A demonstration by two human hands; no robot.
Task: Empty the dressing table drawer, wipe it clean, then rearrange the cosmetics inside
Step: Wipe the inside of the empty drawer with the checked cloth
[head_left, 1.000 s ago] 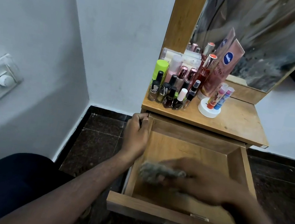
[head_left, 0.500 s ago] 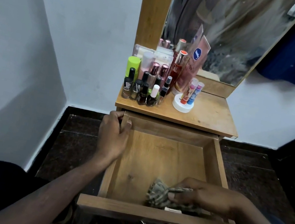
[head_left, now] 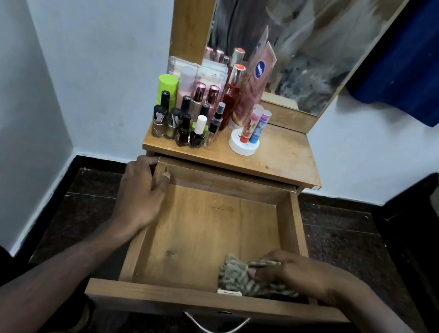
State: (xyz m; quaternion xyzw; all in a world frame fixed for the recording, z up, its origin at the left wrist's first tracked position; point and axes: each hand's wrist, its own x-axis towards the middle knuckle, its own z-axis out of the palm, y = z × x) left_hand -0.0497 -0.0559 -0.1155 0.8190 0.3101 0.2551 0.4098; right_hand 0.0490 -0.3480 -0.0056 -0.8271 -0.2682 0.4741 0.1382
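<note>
The left hand [head_left: 140, 193] grips the left wall of the drawer [head_left: 206, 299] near its back corner, fingers [head_left: 165, 176] curled over the rim, thumb on the outside. The drawer is a shallow box of matte brown wood grain, pulled fully out from under the bench [head_left: 280, 162]; a curved metal handle [head_left: 215, 327] hangs from its front panel. Its floor is bare apart from the cloth [head_left: 239, 278], a crumpled, mottled grey-green rag lying in the front right corner. The right hand [head_left: 299, 274] rests on that cloth, fingers closed narrowly around a pinched fold of it. Above the drawer's back edge, on the left of the bench, stand the cosmetics [head_left: 191, 120]: small glossy nail-polish bottles with dark caps, a lime-capped tube, and rose-gold-capped bottles. Right of them stand a tall pink Vaseline tube [head_left: 256, 84] and two lip balm sticks [head_left: 254, 125] upright on a round white jar [head_left: 242, 145]. A streaky mirror [head_left: 309, 35] rises behind them.
</note>
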